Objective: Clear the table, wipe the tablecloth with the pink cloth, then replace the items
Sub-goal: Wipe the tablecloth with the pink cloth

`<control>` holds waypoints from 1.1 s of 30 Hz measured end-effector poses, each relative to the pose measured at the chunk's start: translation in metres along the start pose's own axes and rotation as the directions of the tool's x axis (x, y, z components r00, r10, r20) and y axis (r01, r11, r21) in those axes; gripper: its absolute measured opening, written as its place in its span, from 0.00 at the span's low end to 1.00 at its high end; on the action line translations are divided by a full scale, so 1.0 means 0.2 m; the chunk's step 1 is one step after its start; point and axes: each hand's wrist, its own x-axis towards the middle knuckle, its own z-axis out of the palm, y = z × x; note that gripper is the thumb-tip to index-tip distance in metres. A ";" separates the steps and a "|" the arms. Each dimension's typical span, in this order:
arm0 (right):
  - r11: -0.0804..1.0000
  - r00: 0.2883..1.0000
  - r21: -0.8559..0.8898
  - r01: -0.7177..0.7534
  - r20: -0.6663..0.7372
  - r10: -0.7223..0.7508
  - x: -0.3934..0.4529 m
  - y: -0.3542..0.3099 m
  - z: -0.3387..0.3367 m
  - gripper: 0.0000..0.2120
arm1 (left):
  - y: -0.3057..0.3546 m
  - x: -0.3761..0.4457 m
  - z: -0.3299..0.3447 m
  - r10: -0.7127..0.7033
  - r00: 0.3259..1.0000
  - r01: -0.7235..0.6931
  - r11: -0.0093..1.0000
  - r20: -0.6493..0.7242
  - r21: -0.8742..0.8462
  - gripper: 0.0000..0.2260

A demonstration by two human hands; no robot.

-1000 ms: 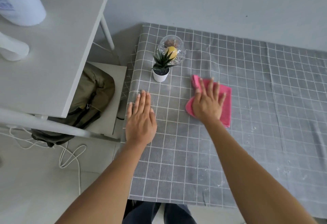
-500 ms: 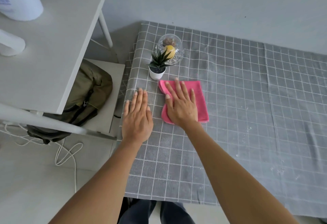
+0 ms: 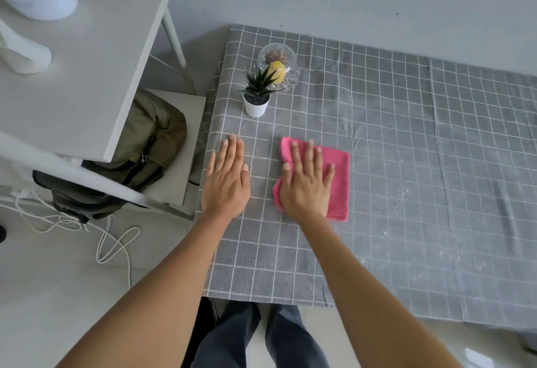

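I'm mid-wipe: flat right hand presses the pink cloth, flat left hand steadies the tablecloth, potted plant uncleared.

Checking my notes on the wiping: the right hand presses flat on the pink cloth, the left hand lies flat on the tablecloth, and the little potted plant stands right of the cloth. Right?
One slip: in the head view the plant stands beyond and left of the pink cloth, not right of it. The right hand and left hand on the tablecloth are as you say.
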 end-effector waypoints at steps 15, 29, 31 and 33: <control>0.974 0.974 0.011 -0.225 -0.027 0.225 -0.17 0.33 -0.05 0.25 | -0.02 -0.31 -0.01 0.022 1.000 -0.022 1.000 0.003 -0.022 0.25; 0.997 0.997 -0.041 0.067 0.038 -0.066 -0.22 0.04 0.05 0.26 | -0.02 -0.31 -0.01 0.018 1.000 -0.018 0.999 -0.005 -0.032 0.25; 0.994 0.995 -0.040 -0.102 0.016 0.103 -0.18 0.18 0.00 0.26 | -0.02 -0.31 -0.01 0.017 1.000 -0.017 0.999 0.000 -0.028 0.25; 0.979 0.979 -0.009 -0.203 -0.004 0.203 -0.17 0.25 -0.03 0.26 | -0.02 -0.31 -0.01 0.011 1.000 -0.011 0.999 0.001 -0.031 0.25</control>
